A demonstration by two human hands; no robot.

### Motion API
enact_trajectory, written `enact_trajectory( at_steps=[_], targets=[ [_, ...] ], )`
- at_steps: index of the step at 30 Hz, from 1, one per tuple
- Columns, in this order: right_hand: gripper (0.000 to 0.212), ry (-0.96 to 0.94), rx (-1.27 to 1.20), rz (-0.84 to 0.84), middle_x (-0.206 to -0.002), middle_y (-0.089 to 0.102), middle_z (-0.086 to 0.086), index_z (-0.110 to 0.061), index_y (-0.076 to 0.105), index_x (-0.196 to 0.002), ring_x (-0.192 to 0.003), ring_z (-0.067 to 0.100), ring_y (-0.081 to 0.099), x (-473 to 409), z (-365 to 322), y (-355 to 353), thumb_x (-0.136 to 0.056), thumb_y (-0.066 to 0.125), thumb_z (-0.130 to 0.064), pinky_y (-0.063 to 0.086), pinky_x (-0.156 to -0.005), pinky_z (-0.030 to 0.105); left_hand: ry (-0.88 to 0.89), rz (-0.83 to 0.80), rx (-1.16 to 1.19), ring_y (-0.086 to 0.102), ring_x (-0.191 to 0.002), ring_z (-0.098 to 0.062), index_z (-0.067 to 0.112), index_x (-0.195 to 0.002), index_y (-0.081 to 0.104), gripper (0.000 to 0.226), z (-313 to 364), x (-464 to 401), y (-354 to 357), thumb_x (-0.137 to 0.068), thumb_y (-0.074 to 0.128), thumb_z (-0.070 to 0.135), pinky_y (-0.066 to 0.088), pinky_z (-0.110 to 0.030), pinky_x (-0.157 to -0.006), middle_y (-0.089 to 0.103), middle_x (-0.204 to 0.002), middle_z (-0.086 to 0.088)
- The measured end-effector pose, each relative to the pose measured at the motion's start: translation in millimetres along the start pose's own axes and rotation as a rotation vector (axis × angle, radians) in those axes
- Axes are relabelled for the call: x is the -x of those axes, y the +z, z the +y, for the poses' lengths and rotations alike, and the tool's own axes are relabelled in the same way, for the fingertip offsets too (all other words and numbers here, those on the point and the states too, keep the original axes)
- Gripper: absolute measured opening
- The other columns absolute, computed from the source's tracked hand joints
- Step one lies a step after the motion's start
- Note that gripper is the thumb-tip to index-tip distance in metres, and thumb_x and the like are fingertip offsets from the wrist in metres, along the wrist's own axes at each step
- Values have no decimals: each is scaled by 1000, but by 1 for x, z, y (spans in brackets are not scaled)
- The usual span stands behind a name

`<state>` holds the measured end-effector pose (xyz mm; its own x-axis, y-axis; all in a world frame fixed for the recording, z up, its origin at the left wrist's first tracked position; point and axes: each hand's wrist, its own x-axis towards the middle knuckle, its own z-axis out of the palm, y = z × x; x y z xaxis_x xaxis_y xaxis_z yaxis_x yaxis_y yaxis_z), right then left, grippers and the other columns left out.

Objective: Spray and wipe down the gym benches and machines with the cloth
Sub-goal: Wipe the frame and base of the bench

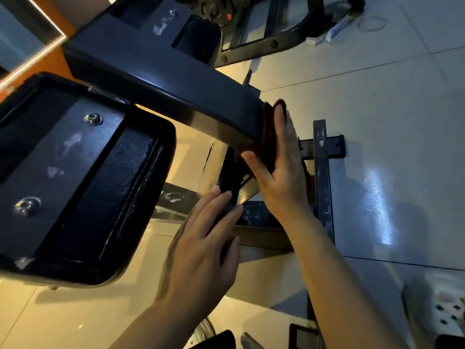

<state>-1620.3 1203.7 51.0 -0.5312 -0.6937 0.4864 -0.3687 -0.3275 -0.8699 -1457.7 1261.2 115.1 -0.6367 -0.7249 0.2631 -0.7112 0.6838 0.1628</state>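
Note:
A thick black steel beam of the gym machine slants from the upper left down to the middle. At its lower end my right hand holds a dark red cloth against the beam, fingers straight over it and thumb underneath. My left hand lies with straight fingers on a dark narrow part just below the beam. At left the underside of a black pad shows its mounting plate and two bolts. No spray bottle is in view.
The machine's base bars lie on the pale tiled floor right of my hands. More black frame stands at the top. Small white items lie on the floor at top right. A patterned white object sits at the lower right.

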Motion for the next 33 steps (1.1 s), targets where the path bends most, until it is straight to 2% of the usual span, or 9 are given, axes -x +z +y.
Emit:
enact_trajectory(
  at_steps=[5,10,14,18,21,24,27,30,33],
  targets=[
    [77,-79,-2,146,-155,20,13,-15,21,-145,-146,23,19,18,35,7,-89,57,-54,27,-115,23,7,-25,-19,33,-140,-12,16,-130,59,47,0,0,-1,-85,50,28,24,-22,-114,56,-137,0],
    [80,234,140,13,-156,21,8,-20,10,-153,-146,23,21,99,121,5,-93,54,-49,31,-112,53,33,-13,0,34,-141,-13,17,-128,61,45,-3,-1,-1,-84,51,26,23,-18,-115,58,-133,2],
    [82,650,218,-230,-159,17,4,-25,5,-154,-144,27,24,128,152,-15,-92,57,-41,32,-107,52,44,-29,-7,34,-142,-12,19,-126,62,43,-6,1,-3,-85,52,26,24,-20,-116,59,-130,3],
    [85,608,116,-355,-161,11,-3,-23,4,-155,-146,16,13,118,152,-21,-92,61,-30,20,-116,46,34,-27,-18,35,-141,-13,18,-124,64,42,-5,0,-2,-85,50,26,25,-21,-115,60,-129,3],
    [82,540,89,-434,-148,31,-8,-29,11,-151,-138,6,24,106,140,-32,-91,62,-10,20,-111,31,26,-26,-10,34,-141,-12,19,-123,65,41,-6,1,-2,-85,51,25,28,-24,-114,60,-129,4],
    [66,398,134,-281,-138,52,-1,-34,19,-150,-129,16,47,93,118,-34,-96,55,-21,40,-105,40,18,-26,-13,33,-142,-11,19,-123,65,41,-6,1,-2,-84,51,25,29,-26,-114,60,-129,4],
    [57,35,274,-74,-126,61,16,-15,32,-143,-115,28,60,73,81,-26,-93,51,-37,53,-92,41,18,-38,-33,32,-142,-12,19,-123,64,42,-4,0,-3,-84,51,25,30,-28,-113,59,-129,4],
    [61,-208,245,87,-137,52,19,-2,38,-140,-130,24,45,35,44,-20,-89,62,-26,42,-105,29,14,-52,-60,32,-142,-13,19,-125,63,43,-4,0,-3,-84,51,26,29,-28,-113,59,-129,3],
    [76,-135,70,-38,-152,33,9,-6,32,-147,-141,16,29,18,40,-22,-85,68,-33,32,-112,20,17,-61,-62,31,-143,-13,18,-124,64,43,-4,0,-3,-85,51,27,28,-27,-114,59,-129,2]
  ],
)
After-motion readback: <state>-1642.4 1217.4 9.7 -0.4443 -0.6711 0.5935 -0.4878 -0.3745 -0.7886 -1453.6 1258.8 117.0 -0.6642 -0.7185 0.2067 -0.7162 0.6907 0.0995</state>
